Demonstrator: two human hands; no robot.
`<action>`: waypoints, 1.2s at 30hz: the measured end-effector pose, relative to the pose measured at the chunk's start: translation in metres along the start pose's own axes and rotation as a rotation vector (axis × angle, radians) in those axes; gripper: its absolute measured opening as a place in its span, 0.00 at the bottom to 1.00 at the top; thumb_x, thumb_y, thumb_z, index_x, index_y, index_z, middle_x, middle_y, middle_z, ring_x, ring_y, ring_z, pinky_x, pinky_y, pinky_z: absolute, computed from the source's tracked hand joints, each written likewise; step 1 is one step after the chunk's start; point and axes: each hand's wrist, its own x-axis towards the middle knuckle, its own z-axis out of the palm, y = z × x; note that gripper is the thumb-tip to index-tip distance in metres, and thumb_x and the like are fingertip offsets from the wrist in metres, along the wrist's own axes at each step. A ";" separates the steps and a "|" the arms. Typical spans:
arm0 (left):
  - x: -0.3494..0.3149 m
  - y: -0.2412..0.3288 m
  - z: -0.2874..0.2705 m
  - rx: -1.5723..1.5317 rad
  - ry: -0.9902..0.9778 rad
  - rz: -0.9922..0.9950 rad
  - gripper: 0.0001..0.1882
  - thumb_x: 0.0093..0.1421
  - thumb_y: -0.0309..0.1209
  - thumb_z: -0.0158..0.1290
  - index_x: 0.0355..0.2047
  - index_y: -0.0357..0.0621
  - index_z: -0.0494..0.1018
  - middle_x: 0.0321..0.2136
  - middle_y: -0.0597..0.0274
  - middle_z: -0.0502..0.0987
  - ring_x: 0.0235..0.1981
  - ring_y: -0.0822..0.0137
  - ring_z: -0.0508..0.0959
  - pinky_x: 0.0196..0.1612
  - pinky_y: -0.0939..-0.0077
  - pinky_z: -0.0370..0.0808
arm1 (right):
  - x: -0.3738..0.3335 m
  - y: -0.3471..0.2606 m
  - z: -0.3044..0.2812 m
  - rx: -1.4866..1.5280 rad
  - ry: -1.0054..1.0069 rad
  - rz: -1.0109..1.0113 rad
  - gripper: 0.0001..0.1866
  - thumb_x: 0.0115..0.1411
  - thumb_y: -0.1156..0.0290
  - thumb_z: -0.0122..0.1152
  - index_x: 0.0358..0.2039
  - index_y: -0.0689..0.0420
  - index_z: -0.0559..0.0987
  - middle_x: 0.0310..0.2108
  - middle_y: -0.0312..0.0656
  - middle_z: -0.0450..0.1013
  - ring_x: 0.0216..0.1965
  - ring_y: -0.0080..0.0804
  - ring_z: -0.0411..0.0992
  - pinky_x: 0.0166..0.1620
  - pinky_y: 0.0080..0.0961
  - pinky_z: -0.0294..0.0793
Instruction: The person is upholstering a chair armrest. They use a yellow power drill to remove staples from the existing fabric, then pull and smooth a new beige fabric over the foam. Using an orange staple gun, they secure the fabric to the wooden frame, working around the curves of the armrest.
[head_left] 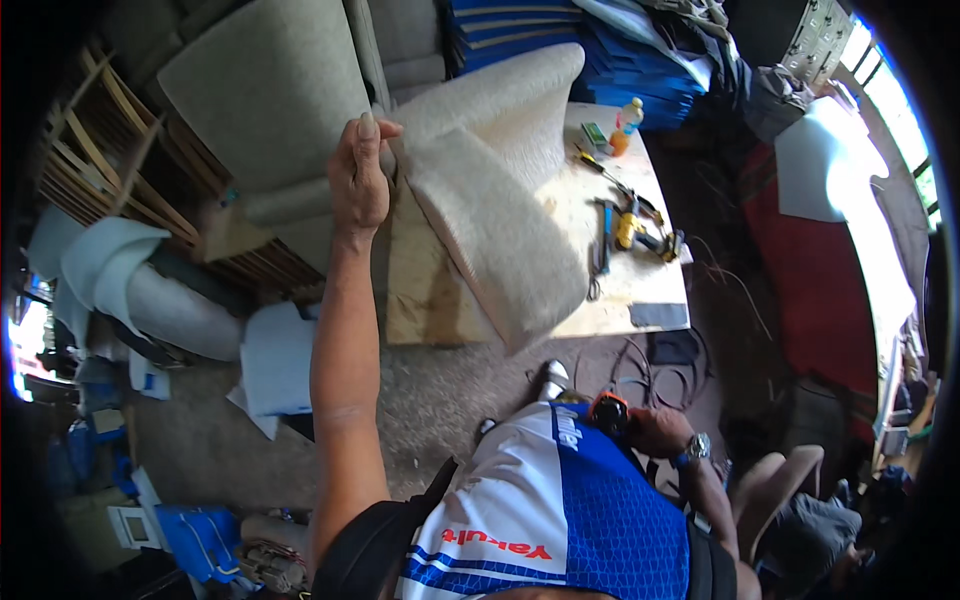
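Across the bench (425,310) lies a folded grey cloth (500,225), one part slanting toward the near edge and another rising at the far side. Left of the bench top, the left hand (362,180) is raised with its fingers bent beside the cloth's edge; whether they pinch it, I cannot tell. Nearer the body than the bench, the right hand (660,433) is closed around an orange-and-black tool (608,412). Toward the bench's right side sit a yellow drill (628,232), a blue-handled hammer (605,238) and, farther back, a bottle (628,117).
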 end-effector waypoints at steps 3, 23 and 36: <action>0.043 -0.025 0.018 0.068 -0.083 -0.166 0.31 0.74 0.54 0.35 0.39 0.40 0.78 0.42 0.57 0.82 0.45 0.67 0.77 0.48 0.70 0.71 | 0.024 0.017 -0.006 0.178 0.093 -0.139 0.20 0.55 0.53 0.66 0.43 0.50 0.81 0.31 0.52 0.80 0.34 0.52 0.79 0.37 0.45 0.78; 0.167 -0.382 0.062 0.376 -0.897 -0.416 0.45 0.65 0.67 0.40 0.59 0.34 0.71 0.56 0.43 0.75 0.59 0.50 0.73 0.61 0.64 0.66 | 0.027 -0.134 0.022 0.817 0.454 -0.085 0.28 0.50 0.52 0.67 0.48 0.56 0.79 0.29 0.54 0.77 0.33 0.59 0.76 0.37 0.45 0.74; 0.115 -0.255 0.030 0.520 -0.808 -0.563 0.52 0.62 0.72 0.36 0.62 0.32 0.67 0.61 0.37 0.69 0.63 0.44 0.68 0.65 0.62 0.62 | 0.062 -0.107 0.024 1.037 1.038 0.320 0.10 0.58 0.67 0.66 0.37 0.60 0.81 0.21 0.36 0.74 0.23 0.22 0.71 0.27 0.27 0.69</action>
